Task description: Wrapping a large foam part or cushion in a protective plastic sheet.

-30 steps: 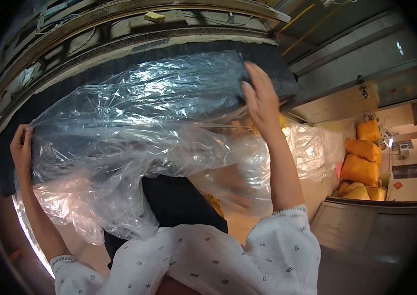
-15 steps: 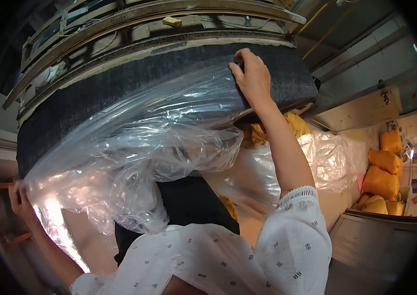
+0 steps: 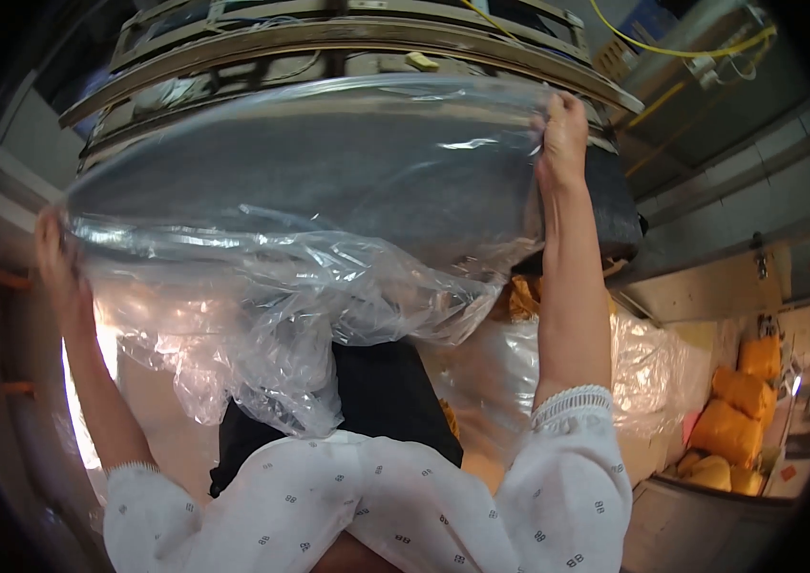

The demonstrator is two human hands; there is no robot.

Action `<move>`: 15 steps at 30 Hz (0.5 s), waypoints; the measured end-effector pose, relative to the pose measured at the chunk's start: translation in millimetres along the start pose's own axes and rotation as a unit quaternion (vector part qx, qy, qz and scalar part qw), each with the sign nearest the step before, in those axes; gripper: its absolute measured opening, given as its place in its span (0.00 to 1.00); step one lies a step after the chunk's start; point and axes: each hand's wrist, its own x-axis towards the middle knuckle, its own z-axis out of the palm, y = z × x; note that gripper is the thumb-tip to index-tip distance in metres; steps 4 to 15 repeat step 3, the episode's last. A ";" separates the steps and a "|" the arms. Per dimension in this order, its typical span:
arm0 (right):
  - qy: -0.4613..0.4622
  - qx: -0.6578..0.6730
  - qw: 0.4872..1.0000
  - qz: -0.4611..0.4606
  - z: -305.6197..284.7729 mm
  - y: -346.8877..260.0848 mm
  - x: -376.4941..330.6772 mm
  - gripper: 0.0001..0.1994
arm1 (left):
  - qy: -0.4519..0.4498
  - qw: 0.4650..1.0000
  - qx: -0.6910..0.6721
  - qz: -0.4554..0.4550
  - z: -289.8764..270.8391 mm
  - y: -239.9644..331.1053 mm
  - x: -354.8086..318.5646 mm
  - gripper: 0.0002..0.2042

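Observation:
A large clear plastic sheet (image 3: 328, 244) is stretched between my two hands over a long dark work surface (image 3: 610, 205). At the far left, my left hand (image 3: 59, 253) grips one end of the plastic. My right hand (image 3: 562, 143) is closed on the other end, above the right part of the dark surface. The plastic's far edge is pulled taut in a curve, and its near part hangs crumpled in front of my body. Whether it is a single sheet or a bag, I cannot tell.
Behind the dark surface runs a wooden rail frame (image 3: 347, 36) with a small yellow block (image 3: 421, 62). More clear plastic (image 3: 653, 368) lies at the right. Orange bundles (image 3: 729, 430) are stacked farther right. A yellow cable (image 3: 682, 50) hangs at the upper right.
Both hands have risen and the right has moved farther right. The plastic, gathered lower before, is now lifted and drawn taut across most of the dark surface.

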 end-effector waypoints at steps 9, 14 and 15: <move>0.132 -0.299 0.938 -0.114 -37.5 60.7 40.3 0.14 | 0.006 0.942 0.291 0.169 26.0 -16.2 26.3 0.14; 0.132 -0.299 0.938 -0.114 -37.5 60.7 40.3 0.14 | 0.006 0.942 0.291 0.169 26.0 -16.2 26.3 0.14; 0.132 -0.299 0.938 -0.114 -37.5 60.7 40.3 0.14 | 0.006 0.942 0.291 0.169 26.0 -16.2 26.3 0.14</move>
